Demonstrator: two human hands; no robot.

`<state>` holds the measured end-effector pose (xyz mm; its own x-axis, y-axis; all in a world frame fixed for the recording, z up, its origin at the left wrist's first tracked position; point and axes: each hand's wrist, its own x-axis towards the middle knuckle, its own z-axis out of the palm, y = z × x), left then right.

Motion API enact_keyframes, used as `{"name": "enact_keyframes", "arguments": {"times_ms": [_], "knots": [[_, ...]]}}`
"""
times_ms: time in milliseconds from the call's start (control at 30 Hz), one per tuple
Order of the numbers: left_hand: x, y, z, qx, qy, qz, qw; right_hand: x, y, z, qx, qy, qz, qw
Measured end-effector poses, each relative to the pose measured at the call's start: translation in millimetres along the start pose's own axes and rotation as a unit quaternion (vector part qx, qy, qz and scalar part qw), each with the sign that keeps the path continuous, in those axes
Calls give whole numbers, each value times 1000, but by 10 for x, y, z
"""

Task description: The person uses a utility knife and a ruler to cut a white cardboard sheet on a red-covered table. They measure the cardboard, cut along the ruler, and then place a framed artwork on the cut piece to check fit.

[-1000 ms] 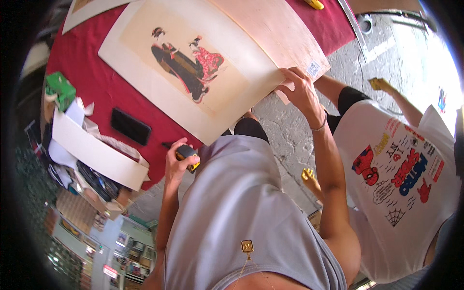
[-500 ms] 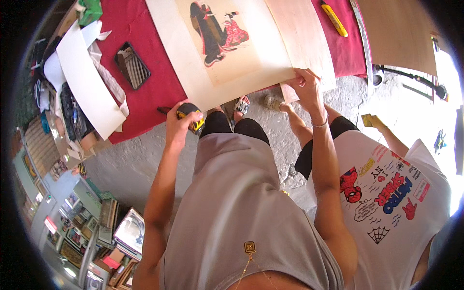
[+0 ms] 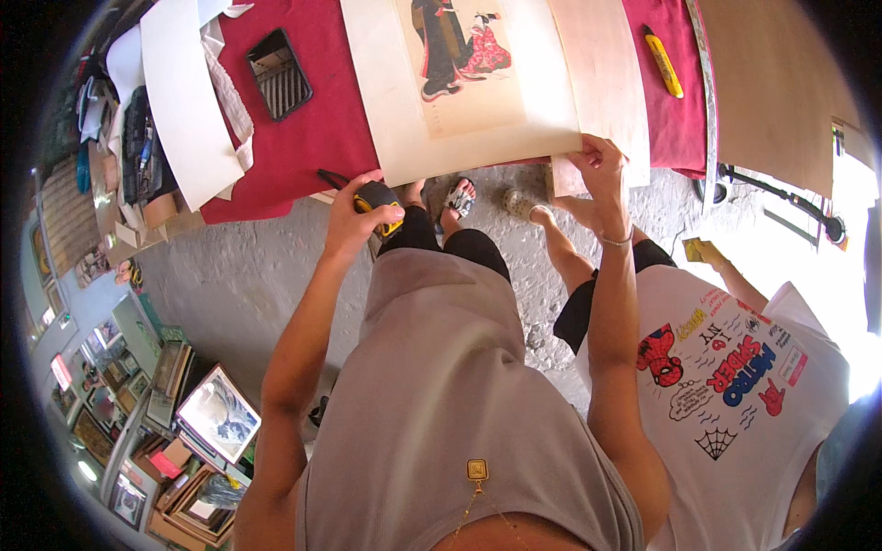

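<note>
A tape measure [image 3: 375, 204], black and yellow, sits in my left hand [image 3: 349, 220], fingers wrapped round it, close by the near left corner of an art print [image 3: 551, 101]. This print is a large cream sheet with robed figures on it, lying on the red cloth [image 3: 317, 151] with its near edge reaching past the cloth. At its near right corner, my right hand [image 3: 604, 184] is closed, thumb and fingers pinching the sheet. Under the print, toward the right, lies a paler board [image 3: 611, 83].
A phone [image 3: 279, 75] rests on the cloth at left, near a white board strip [image 3: 188, 101]. Right of the print are a yellow cutter [image 3: 663, 64] and a metal straightedge [image 3: 709, 101]. A person in a white shirt [image 3: 726, 367] stands close on my right. Framed pictures [image 3: 219, 413] stack at lower left.
The view has shifted, so the table and its things appear higher and farther right. Both hands keep their holds at the print's near corners.
</note>
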<state>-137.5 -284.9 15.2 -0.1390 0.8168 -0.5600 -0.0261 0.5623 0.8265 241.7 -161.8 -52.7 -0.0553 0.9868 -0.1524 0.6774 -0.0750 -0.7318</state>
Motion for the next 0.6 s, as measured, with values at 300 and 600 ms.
{"name": "enact_keyframes", "arguments": {"times_ms": [300,600], "knots": [[-132,-229,5,-52,18,45,997,11,-37,-47,-25,-4,-20,999],[-162,-340,26,-93,11,57,994,-27,-49,-81,-32,-10,-11,999]]}}
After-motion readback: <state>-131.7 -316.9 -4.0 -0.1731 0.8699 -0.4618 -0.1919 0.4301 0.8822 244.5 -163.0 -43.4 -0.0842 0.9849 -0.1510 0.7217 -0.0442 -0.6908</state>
